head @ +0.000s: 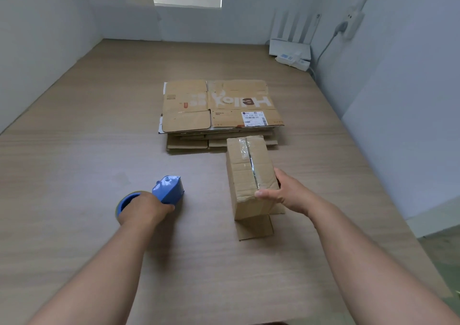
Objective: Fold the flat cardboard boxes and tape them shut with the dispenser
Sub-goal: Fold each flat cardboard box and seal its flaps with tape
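Observation:
A small folded cardboard box [249, 175] stands on the wooden table [74, 165], right of centre, with clear tape along its top seam. Flaps stick out flat on the table at its near end. My right hand [283, 195] grips the box's near right corner, thumb across the near top edge. My left hand [144, 210] holds the blue tape dispenser [169, 190], which rests on the table to the left of the box. Behind the box lies a stack of flat cardboard boxes [219, 105]; the top one has white lettering and a shipping label.
White walls close in the table on the left, back and right. A white router with antennas [290, 48] and a power strip [293, 60] sit in the far right corner, with a cable running up the wall. The table's right edge drops to a green floor.

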`<state>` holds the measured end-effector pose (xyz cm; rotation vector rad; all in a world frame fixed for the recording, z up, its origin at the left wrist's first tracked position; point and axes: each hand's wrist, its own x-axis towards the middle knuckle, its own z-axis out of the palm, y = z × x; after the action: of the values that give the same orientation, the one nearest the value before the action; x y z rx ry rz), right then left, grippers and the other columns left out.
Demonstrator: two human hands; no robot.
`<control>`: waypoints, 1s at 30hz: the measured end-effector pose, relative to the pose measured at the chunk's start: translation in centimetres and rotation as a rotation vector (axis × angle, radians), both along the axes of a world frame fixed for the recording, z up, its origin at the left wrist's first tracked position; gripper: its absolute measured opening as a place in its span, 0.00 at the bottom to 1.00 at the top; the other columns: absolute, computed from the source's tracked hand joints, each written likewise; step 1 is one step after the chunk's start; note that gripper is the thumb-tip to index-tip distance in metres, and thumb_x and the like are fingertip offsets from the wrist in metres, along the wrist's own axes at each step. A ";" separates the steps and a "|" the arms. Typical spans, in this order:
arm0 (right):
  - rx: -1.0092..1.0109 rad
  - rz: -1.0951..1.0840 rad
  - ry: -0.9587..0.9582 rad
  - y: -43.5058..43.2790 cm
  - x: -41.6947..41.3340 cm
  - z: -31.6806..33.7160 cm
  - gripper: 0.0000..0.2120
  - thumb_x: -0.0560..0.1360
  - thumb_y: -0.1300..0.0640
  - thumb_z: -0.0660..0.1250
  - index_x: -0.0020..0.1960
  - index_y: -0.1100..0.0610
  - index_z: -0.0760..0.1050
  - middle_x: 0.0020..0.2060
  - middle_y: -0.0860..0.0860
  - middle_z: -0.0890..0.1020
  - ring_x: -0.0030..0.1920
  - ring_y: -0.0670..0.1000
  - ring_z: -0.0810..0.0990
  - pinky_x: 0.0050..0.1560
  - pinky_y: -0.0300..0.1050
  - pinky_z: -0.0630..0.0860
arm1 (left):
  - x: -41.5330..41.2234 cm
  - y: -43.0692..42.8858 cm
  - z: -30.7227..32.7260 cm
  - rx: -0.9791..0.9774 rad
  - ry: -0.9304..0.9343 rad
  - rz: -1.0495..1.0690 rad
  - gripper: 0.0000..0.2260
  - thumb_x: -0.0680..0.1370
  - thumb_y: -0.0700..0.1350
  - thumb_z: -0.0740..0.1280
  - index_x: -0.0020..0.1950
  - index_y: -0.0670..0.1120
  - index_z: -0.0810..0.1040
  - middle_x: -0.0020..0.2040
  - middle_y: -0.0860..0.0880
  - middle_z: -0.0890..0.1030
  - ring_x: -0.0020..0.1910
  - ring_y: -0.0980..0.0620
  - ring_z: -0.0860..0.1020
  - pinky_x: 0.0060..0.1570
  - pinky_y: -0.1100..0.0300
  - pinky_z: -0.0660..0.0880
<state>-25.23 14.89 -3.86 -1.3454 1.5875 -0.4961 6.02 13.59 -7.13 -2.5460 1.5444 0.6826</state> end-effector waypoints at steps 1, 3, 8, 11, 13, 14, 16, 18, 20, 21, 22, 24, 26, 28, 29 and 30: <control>0.000 0.000 0.000 0.0 0.0 0.0 0.35 0.68 0.51 0.76 0.71 0.49 0.64 0.61 0.45 0.77 0.60 0.46 0.75 0.63 0.44 0.70 | 0.0 -0.2 0.1 0.002 0.018 0.010 0.16 0.73 0.56 0.70 0.49 0.45 0.74 0.37 0.49 0.76 0.39 0.48 0.77 0.33 0.60 0.67; -0.008 0.007 0.003 0.0 0.0 -0.1 0.36 0.67 0.49 0.77 0.71 0.49 0.65 0.61 0.44 0.77 0.62 0.47 0.75 0.65 0.46 0.70 | 0.1 -0.2 0.3 -0.013 0.021 0.008 0.15 0.73 0.56 0.70 0.48 0.45 0.74 0.36 0.50 0.74 0.39 0.48 0.76 0.34 0.59 0.66; -0.030 0.002 -0.017 0.2 0.2 0.2 0.36 0.68 0.51 0.76 0.71 0.49 0.64 0.60 0.45 0.77 0.60 0.46 0.75 0.59 0.41 0.70 | -0.9 0.8 2.3 -0.123 0.182 -0.118 0.17 0.72 0.57 0.71 0.52 0.48 0.75 0.39 0.52 0.76 0.43 0.48 0.76 0.42 0.56 0.74; -0.058 -0.002 -0.094 0.6 0.0 1.1 0.31 0.70 0.52 0.74 0.69 0.49 0.65 0.59 0.41 0.75 0.57 0.42 0.75 0.53 0.34 0.70 | -2.6 1.6 4.9 -0.201 0.481 -0.214 0.14 0.71 0.55 0.73 0.53 0.54 0.76 0.46 0.53 0.79 0.46 0.51 0.78 0.43 0.55 0.75; -0.093 -0.044 -0.118 0.9 -0.5 2.0 0.32 0.73 0.51 0.71 0.73 0.52 0.61 0.62 0.42 0.70 0.61 0.44 0.72 0.57 0.35 0.68 | -3.8 2.2 7.1 -0.195 0.661 -0.302 0.13 0.71 0.51 0.75 0.51 0.58 0.76 0.47 0.53 0.80 0.46 0.53 0.79 0.44 0.57 0.76; -0.141 -0.075 -0.112 1.0 -0.8 2.4 0.34 0.73 0.51 0.71 0.75 0.53 0.59 0.67 0.46 0.69 0.65 0.46 0.70 0.60 0.39 0.68 | -4.3 2.5 8.0 -0.188 0.720 -0.346 0.13 0.71 0.49 0.76 0.50 0.60 0.76 0.47 0.54 0.81 0.46 0.54 0.79 0.45 0.58 0.76; -0.272 -0.124 -0.152 1.2 -1.4 3.9 0.31 0.73 0.54 0.71 0.73 0.52 0.64 0.69 0.50 0.71 0.66 0.47 0.71 0.64 0.42 0.70 | -5.3 3.0 9.5 -0.194 0.797 -0.416 0.14 0.70 0.46 0.77 0.50 0.60 0.77 0.45 0.55 0.82 0.44 0.57 0.80 0.44 0.61 0.77; -0.358 -0.121 -0.298 1.8 -1.6 5.9 0.21 0.72 0.55 0.72 0.64 0.49 0.74 0.61 0.51 0.79 0.59 0.44 0.77 0.61 0.40 0.74 | -6.0 3.2 10.4 -0.197 0.830 -0.465 0.15 0.70 0.45 0.77 0.51 0.58 0.78 0.44 0.56 0.83 0.43 0.59 0.80 0.43 0.63 0.77; -0.381 -0.051 -0.389 2.5 -1.3 7.8 0.16 0.68 0.54 0.70 0.56 0.48 0.78 0.54 0.49 0.82 0.54 0.42 0.80 0.54 0.35 0.76 | -6.6 3.2 10.9 -0.186 0.840 -0.501 0.15 0.70 0.44 0.77 0.52 0.57 0.79 0.45 0.56 0.83 0.43 0.59 0.81 0.43 0.64 0.77; -0.384 -0.001 -0.400 2.8 -1.0 8.5 0.16 0.67 0.53 0.69 0.55 0.48 0.79 0.53 0.48 0.83 0.53 0.42 0.80 0.52 0.34 0.76 | -6.9 3.1 11.0 -0.180 0.843 -0.510 0.15 0.69 0.44 0.77 0.52 0.56 0.79 0.45 0.56 0.83 0.44 0.59 0.81 0.43 0.64 0.77; -0.385 0.036 -0.410 3.2 -0.8 9.0 0.15 0.67 0.54 0.69 0.53 0.48 0.79 0.51 0.48 0.83 0.52 0.42 0.80 0.52 0.35 0.76 | -7.2 3.0 11.1 -0.174 0.844 -0.512 0.15 0.69 0.44 0.77 0.52 0.56 0.79 0.45 0.55 0.83 0.43 0.59 0.81 0.43 0.64 0.77; -0.401 0.082 -0.415 3.7 -0.4 9.5 0.11 0.67 0.55 0.69 0.50 0.51 0.81 0.50 0.52 0.83 0.51 0.44 0.80 0.52 0.37 0.77 | -7.7 2.8 11.2 -0.167 0.839 -0.516 0.15 0.70 0.44 0.77 0.51 0.57 0.78 0.45 0.56 0.83 0.43 0.60 0.80 0.42 0.65 0.76; -0.420 0.114 -0.395 4.0 -0.4 9.5 0.09 0.69 0.56 0.67 0.47 0.52 0.82 0.50 0.52 0.82 0.53 0.46 0.79 0.55 0.39 0.77 | -7.9 2.6 11.2 -0.155 0.834 -0.522 0.15 0.69 0.44 0.77 0.51 0.58 0.78 0.43 0.57 0.83 0.43 0.61 0.80 0.42 0.66 0.75; -0.416 0.143 -0.357 4.1 -0.6 9.4 0.09 0.71 0.56 0.64 0.47 0.52 0.82 0.50 0.51 0.82 0.54 0.47 0.79 0.57 0.41 0.76 | -8.1 2.5 11.2 -0.130 0.828 -0.544 0.16 0.69 0.44 0.77 0.51 0.58 0.78 0.44 0.60 0.83 0.43 0.61 0.80 0.42 0.67 0.75; -0.410 0.147 -0.345 4.0 -0.7 9.3 0.09 0.71 0.56 0.64 0.47 0.51 0.82 0.50 0.52 0.82 0.53 0.47 0.79 0.56 0.41 0.76 | -8.1 2.4 11.2 -0.118 0.821 -0.558 0.16 0.69 0.44 0.77 0.51 0.58 0.78 0.44 0.62 0.82 0.44 0.61 0.80 0.43 0.66 0.75; -0.398 0.144 -0.344 4.0 -0.8 9.2 0.08 0.70 0.55 0.65 0.46 0.51 0.82 0.49 0.52 0.82 0.51 0.47 0.79 0.55 0.42 0.77 | -8.2 2.3 11.2 -0.108 0.814 -0.568 0.15 0.69 0.44 0.77 0.51 0.58 0.78 0.44 0.62 0.82 0.44 0.60 0.81 0.45 0.64 0.76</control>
<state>-26.00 18.89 5.37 -1.5559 1.1374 -0.9356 -2.21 15.93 4.06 -1.7600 2.4165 1.6720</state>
